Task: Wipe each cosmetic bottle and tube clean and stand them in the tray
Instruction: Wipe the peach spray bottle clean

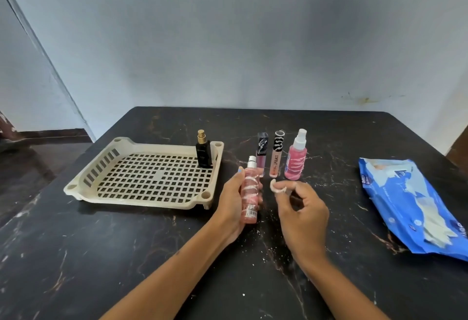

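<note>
My left hand (229,205) grips a slim pink bottle (250,193) with a silver top, streaked with white smears, and holds it upright just above the table. My right hand (301,210) hovers beside it with loosely bent fingers; white cream coats the index fingertip, and it holds nothing. Behind them stand two lip gloss tubes (262,155) (277,157) and a pink spray bottle (295,160) with a white top, also smeared white. A black perfume bottle (203,155) with a gold top stands in the back right corner of the beige slotted tray (76,188).
A blue pack of wet wipes (410,205) lies at the right side of the dark marble table (152,256). White specks dot the table near my hands. A pale wall rises right behind the table's far edge.
</note>
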The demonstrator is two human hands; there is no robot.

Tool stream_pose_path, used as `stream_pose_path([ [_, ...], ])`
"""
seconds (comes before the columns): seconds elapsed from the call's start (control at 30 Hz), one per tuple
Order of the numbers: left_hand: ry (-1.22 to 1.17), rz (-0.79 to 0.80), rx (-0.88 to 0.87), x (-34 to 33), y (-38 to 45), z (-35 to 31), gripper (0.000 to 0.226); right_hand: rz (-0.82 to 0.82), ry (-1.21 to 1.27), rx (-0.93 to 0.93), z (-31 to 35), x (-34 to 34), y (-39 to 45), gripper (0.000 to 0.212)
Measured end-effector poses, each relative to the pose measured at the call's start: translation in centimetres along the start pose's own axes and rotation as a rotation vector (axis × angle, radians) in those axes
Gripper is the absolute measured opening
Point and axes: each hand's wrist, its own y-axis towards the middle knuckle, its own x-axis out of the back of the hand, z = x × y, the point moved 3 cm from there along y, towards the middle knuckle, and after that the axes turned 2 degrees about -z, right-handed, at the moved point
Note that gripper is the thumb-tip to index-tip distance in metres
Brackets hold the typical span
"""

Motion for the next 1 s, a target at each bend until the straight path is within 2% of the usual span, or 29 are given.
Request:
stream_pose_path([
  [0.2, -0.025, 0.058, 0.035, 0.3, 0.2, 0.3, 0.041, 0.015, 0.073, 0.127, 1.3, -0.9, 0.9, 0.023],
  [0.4, -0.096, 0.044, 0.044, 0.7, 1.0, 0.9, 0.037, 0.016, 0.067, 0.206, 1.0, -2.2, 0.9, 0.028],
  [0.63, -0.140, 0.017, 0.035, 1.0, 1.6, 1.0, 0.042, 0.066, 0.009, 0.358, 1.1, -2.3, 0.2, 0.023],
  [0.8, -0.079, 0.011, 0.007, 0.9, 1.9, 1.4, 0.039, 0.030, -0.007, 0.305, 0.6, -2.2, 0.4, 0.022],
  [0.93, -0.076, 0.026, 0.000, 0.9, 1.8, 1.5, 0.039, 0.054, -0.044, 0.379, 0.9, -2.3, 0.1, 0.026],
  [1.0, -0.097, 0.033, 0.007, 1.0, 1.7, 1.3, 0.041, 0.062, -0.025, 0.403, 1.0, -2.1, 0.0, 0.020],
])
